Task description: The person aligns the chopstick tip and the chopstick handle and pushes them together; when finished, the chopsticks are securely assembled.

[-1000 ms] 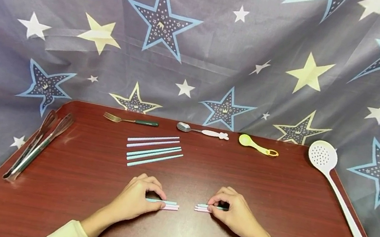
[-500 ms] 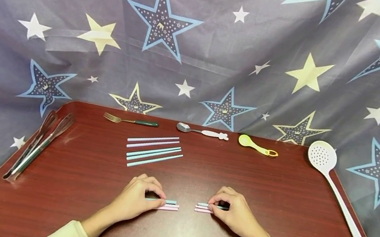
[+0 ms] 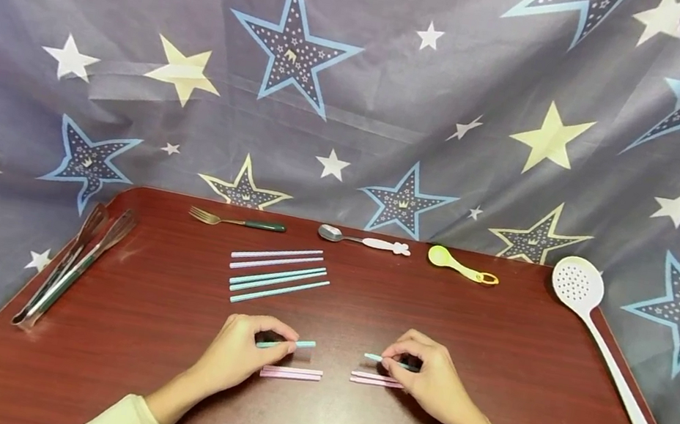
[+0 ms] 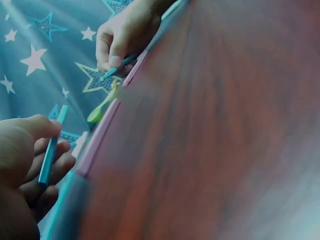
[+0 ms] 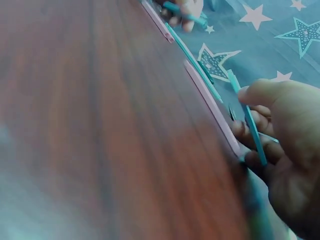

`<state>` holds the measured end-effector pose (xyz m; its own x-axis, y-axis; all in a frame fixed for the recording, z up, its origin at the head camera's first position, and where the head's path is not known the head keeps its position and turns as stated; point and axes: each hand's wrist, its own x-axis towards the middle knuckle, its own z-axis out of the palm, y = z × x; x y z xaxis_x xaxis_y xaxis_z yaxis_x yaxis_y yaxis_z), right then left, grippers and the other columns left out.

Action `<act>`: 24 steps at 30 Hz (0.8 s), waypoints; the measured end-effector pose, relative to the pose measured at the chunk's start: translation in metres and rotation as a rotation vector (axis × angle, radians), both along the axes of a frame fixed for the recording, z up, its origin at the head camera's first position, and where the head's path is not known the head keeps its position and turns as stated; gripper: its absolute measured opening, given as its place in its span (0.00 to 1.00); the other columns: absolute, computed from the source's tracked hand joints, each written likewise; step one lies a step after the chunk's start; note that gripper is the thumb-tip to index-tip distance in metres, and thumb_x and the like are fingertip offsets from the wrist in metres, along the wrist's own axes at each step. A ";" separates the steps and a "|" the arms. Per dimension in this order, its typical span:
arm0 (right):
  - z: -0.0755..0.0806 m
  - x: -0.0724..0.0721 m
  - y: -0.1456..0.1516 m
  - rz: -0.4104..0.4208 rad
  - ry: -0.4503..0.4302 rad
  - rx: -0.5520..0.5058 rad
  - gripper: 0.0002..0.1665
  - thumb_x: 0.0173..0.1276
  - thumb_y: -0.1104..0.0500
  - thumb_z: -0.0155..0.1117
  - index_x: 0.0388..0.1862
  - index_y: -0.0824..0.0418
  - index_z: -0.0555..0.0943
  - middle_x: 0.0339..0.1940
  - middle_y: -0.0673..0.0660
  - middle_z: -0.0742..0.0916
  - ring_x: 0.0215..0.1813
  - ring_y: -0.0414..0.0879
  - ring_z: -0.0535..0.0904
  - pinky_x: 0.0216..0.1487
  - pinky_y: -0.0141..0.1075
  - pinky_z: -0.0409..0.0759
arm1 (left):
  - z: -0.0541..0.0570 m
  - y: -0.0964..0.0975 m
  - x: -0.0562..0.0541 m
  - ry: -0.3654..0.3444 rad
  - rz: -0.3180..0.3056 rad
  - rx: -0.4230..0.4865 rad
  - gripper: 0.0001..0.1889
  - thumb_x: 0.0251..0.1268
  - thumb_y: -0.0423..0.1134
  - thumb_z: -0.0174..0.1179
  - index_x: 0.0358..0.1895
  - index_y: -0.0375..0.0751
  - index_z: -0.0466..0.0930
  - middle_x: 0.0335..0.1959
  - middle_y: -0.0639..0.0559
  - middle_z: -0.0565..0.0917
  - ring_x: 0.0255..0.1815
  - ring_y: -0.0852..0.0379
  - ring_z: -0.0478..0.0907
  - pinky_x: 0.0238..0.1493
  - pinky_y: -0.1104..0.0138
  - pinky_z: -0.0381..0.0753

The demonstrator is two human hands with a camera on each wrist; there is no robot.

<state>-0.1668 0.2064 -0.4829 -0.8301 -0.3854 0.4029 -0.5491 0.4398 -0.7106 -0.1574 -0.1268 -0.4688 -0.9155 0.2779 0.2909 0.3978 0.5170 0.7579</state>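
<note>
In the head view my left hand [image 3: 241,348] pinches a short turquoise chopstick piece [image 3: 307,345] between thumb and fingers, raised off the table. Opposite it, my right hand [image 3: 426,375] pinches another turquoise chopstick piece [image 3: 373,357] with a thinner end pointing left. The two pieces are apart, with a gap between their ends. Below the left hand lies a pair of short pink chopstick pieces [image 3: 293,374]; a second pink pair [image 3: 372,379] lies by the right hand, partly covered by it. The left wrist view shows the turquoise piece [image 4: 52,150] across curled fingers.
Several long chopsticks [image 3: 276,276], lilac and turquoise, lie behind the left hand. Along the back edge are a fork [image 3: 245,223], a spoon [image 3: 368,242] and a yellow measuring spoon [image 3: 458,264]. Tongs [image 3: 73,273] lie at far left, a white skimmer [image 3: 600,342] at far right.
Both turquoise pieces have been lifted away from beside the pink ones, which stay on the table. The head view has tilted slightly upward.
</note>
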 end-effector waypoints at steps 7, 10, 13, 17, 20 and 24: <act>0.017 -0.009 0.001 -0.012 0.061 -0.047 0.12 0.63 0.68 0.75 0.36 0.50 0.88 0.33 0.44 0.85 0.35 0.34 0.81 0.39 0.30 0.81 | 0.019 0.000 -0.008 -0.008 -0.009 0.034 0.01 0.65 0.44 0.72 0.37 0.56 0.90 0.22 0.65 0.85 0.19 0.69 0.75 0.21 0.72 0.71; 0.025 -0.014 -0.004 0.001 0.082 -0.068 0.11 0.64 0.67 0.75 0.36 0.50 0.88 0.33 0.44 0.86 0.36 0.35 0.81 0.40 0.30 0.80 | 0.026 0.003 -0.013 0.019 -0.017 0.023 0.02 0.65 0.42 0.72 0.36 0.58 0.89 0.22 0.64 0.85 0.19 0.69 0.73 0.22 0.73 0.70; 0.034 -0.017 -0.010 0.008 0.090 -0.083 0.11 0.64 0.67 0.75 0.36 0.50 0.88 0.33 0.45 0.85 0.37 0.36 0.81 0.39 0.28 0.80 | 0.033 0.007 -0.016 0.046 -0.014 0.002 0.01 0.65 0.44 0.72 0.37 0.58 0.90 0.24 0.64 0.86 0.19 0.69 0.68 0.23 0.73 0.68; 0.042 -0.020 -0.016 0.015 0.110 -0.092 0.11 0.64 0.68 0.74 0.36 0.50 0.88 0.33 0.46 0.85 0.37 0.36 0.81 0.40 0.27 0.79 | 0.042 0.013 -0.020 0.061 -0.008 0.010 0.02 0.65 0.46 0.72 0.39 0.57 0.90 0.27 0.65 0.86 0.21 0.68 0.68 0.25 0.73 0.69; 0.046 -0.021 -0.020 0.014 0.128 -0.096 0.12 0.63 0.69 0.74 0.36 0.51 0.88 0.33 0.46 0.85 0.37 0.36 0.80 0.39 0.27 0.78 | 0.049 0.017 -0.023 0.070 -0.001 0.027 0.03 0.65 0.45 0.72 0.39 0.57 0.90 0.29 0.65 0.87 0.23 0.68 0.70 0.28 0.72 0.71; 0.049 -0.022 -0.023 0.017 0.128 -0.116 0.10 0.63 0.68 0.74 0.35 0.53 0.88 0.32 0.46 0.85 0.36 0.36 0.79 0.38 0.27 0.76 | 0.054 0.021 -0.024 0.083 0.008 0.033 0.02 0.65 0.44 0.72 0.39 0.58 0.91 0.31 0.64 0.88 0.24 0.67 0.70 0.29 0.72 0.71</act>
<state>-0.1891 0.1831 -0.4338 -0.7628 -0.3439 0.5476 -0.6453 0.3491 -0.6796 -0.1816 -0.1062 -0.4148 -0.8900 0.2597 0.3748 0.4559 0.4960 0.7390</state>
